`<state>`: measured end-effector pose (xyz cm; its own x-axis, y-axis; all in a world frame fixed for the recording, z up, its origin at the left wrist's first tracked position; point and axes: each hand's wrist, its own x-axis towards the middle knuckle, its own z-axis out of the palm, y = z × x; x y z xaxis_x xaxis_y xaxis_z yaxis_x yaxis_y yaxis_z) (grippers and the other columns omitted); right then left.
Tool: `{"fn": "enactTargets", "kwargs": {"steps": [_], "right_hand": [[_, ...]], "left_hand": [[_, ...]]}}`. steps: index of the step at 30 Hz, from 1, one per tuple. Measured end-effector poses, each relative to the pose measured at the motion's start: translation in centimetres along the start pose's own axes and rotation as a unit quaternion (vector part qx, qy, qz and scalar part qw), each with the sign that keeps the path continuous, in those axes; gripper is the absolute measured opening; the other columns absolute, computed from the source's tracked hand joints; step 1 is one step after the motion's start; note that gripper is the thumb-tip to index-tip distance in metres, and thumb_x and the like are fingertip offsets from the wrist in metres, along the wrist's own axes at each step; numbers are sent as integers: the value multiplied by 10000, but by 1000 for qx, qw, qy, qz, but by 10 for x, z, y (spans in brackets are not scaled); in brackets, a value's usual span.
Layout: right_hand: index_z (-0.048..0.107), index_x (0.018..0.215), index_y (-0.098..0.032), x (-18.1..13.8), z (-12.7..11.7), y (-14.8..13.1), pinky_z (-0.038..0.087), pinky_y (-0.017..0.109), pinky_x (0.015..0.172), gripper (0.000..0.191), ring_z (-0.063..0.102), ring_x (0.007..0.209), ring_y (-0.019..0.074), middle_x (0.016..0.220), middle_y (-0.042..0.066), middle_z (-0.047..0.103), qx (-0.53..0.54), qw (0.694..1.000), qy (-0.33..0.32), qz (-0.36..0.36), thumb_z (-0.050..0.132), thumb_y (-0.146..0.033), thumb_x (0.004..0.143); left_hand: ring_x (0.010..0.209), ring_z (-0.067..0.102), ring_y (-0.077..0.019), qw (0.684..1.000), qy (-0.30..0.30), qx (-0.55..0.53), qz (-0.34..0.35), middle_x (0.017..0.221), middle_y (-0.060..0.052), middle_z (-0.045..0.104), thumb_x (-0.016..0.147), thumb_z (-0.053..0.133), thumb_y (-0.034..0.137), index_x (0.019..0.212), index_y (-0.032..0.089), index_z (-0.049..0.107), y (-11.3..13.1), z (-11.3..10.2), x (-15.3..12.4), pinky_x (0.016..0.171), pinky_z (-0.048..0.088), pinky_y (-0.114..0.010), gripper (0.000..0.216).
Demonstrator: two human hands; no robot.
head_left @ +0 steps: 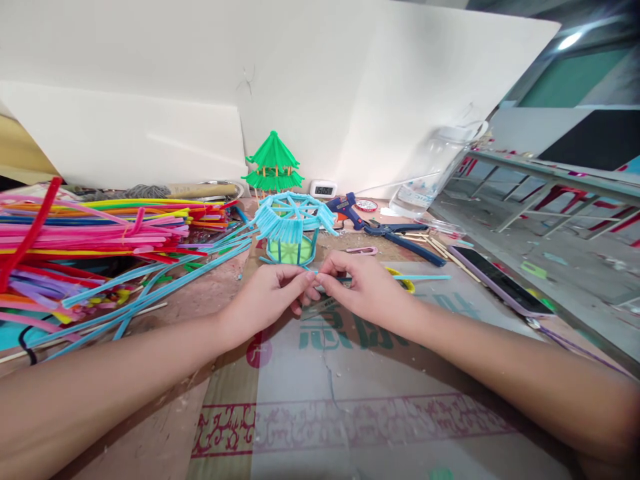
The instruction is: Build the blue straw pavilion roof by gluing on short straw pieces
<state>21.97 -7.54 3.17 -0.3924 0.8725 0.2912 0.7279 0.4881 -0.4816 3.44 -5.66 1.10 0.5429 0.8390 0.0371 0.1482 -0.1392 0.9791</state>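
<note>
In the middle of the table my left hand and my right hand meet, fingertips pinching the end of a light blue pipe cleaner. Its straight length runs out to the right behind my right hand. Just beyond my fingers stands a small blue pavilion-like model of pipe cleaners, with a partly covered roof frame and a green base. A green two-tiered pagoda model is behind it. Part of a yellow ring, perhaps a tape roll, shows past my right wrist.
Bundles of colourful pipe cleaners fill the left side, with loose blue ones in front. At the back are a digital timer, glue gun and clear bottle. Pliers and a phone lie right, on or beside printed cardboard.
</note>
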Motion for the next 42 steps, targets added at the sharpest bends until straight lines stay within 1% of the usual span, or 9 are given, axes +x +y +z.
{"fn": "enactTargets", "kwargs": {"steps": [6, 9, 13, 16, 18, 23, 28, 33, 42], "right_hand": [[633, 876, -179, 1, -15, -1, 405, 250, 618, 135, 582, 668, 127, 751, -1, 661, 43, 998, -38, 24, 553, -287, 883], [637, 849, -181, 1, -22, 2, 415, 244, 620, 132, 571, 661, 121, 746, -8, 654, 47, 997, -47, 26, 578, -298, 862], [658, 811, -187, 4, -32, 3, 412, 258, 608, 135, 570, 645, 131, 718, -3, 658, 41, 995, -81, 34, 563, -274, 852], [645, 822, -184, 7, -37, 2, 420, 261, 598, 101, 564, 640, 134, 726, 4, 653, 79, 988, -119, 59, 552, -224, 828], [627, 826, -185, 8, -37, 2, 425, 260, 596, 87, 554, 640, 131, 733, 6, 641, 105, 984, -129, 68, 543, -201, 814], [600, 813, -197, 8, -32, 8, 432, 260, 584, 81, 548, 633, 130, 722, 2, 620, 122, 981, -129, 84, 531, -176, 775], [572, 761, -206, 9, -27, 13, 440, 258, 563, 62, 560, 614, 132, 682, -4, 624, 158, 973, -124, 111, 537, -161, 736], [562, 765, -218, 8, -21, 19, 432, 249, 540, 57, 561, 597, 130, 658, -19, 622, 183, 969, -121, 118, 549, -184, 721], [542, 742, -211, 8, -21, 16, 416, 243, 531, 51, 545, 590, 124, 648, -21, 615, 193, 963, -133, 137, 541, -183, 700]], "left_hand": [[557, 551, -100, 999, 30, 27, 4, 696, -20, 666, 876, 520, 439, 763, 135, 676, -1, -3, 0, 553, 486, -217, 360], [567, 560, -108, 998, 34, 45, 6, 708, -24, 676, 880, 512, 440, 760, 139, 681, -1, -3, 0, 558, 479, -218, 366], [555, 560, -108, 996, 43, 76, 26, 670, -12, 664, 888, 505, 437, 753, 154, 685, -1, -3, -1, 548, 443, -210, 361], [531, 538, -104, 994, 56, 90, 27, 581, 8, 611, 892, 501, 439, 750, 160, 690, 1, -4, -2, 528, 417, -203, 366], [520, 525, -102, 993, 61, 95, 26, 548, 17, 582, 893, 497, 444, 750, 162, 695, 2, -4, -2, 518, 406, -201, 373], [512, 516, -106, 992, 64, 105, 26, 550, 13, 582, 890, 497, 459, 755, 162, 695, 2, -4, -2, 510, 400, -209, 382], [576, 563, -130, 992, 62, 103, 34, 616, -10, 633, 893, 496, 460, 743, 163, 680, -1, -4, -1, 566, 435, -228, 380], [575, 564, -127, 993, 61, 99, 29, 689, -21, 676, 887, 501, 466, 756, 162, 685, -1, -4, -2, 554, 422, -228, 379], [589, 566, -125, 995, 54, 84, 26, 717, -24, 688, 885, 507, 460, 767, 166, 694, -3, -4, -1, 576, 435, -230, 368]]}}
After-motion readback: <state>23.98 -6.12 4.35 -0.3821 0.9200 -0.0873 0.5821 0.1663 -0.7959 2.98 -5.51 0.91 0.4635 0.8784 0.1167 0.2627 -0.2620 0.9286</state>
